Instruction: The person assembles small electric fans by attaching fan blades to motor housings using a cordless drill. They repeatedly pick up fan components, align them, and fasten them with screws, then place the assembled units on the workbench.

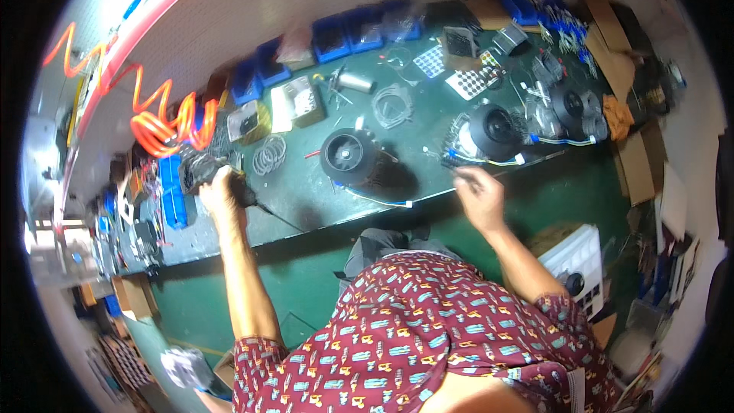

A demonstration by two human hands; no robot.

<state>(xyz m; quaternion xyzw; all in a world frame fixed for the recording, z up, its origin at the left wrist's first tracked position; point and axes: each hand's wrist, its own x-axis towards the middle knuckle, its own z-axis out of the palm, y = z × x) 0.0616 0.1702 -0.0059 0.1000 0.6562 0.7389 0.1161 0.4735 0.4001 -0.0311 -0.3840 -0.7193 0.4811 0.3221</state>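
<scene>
My left hand (222, 193) is wrapped round a dark power tool (200, 170) at the left side of the green workbench (306, 210). A thin dark line, a cord or a shaft, runs from the tool toward the bench's front edge. My right hand (482, 197) is curled at the front edge, its fingers drawn together; whatever they hold is too small to make out. Just beyond it sits a round black fan unit (495, 130) with a wire lead (489, 160). Between my hands stands another black fan unit (348, 154), its wire lead (378, 199) lying in front.
Orange coiled hose (172, 126) hangs over the left end. Blue bins (331, 37) line the back. Wire rings (269, 155), a clear tubing coil (393, 106), sticker sheets (466, 84) and a third fan unit (569, 103) lie about. Cardboard (612, 61) stands at the right end.
</scene>
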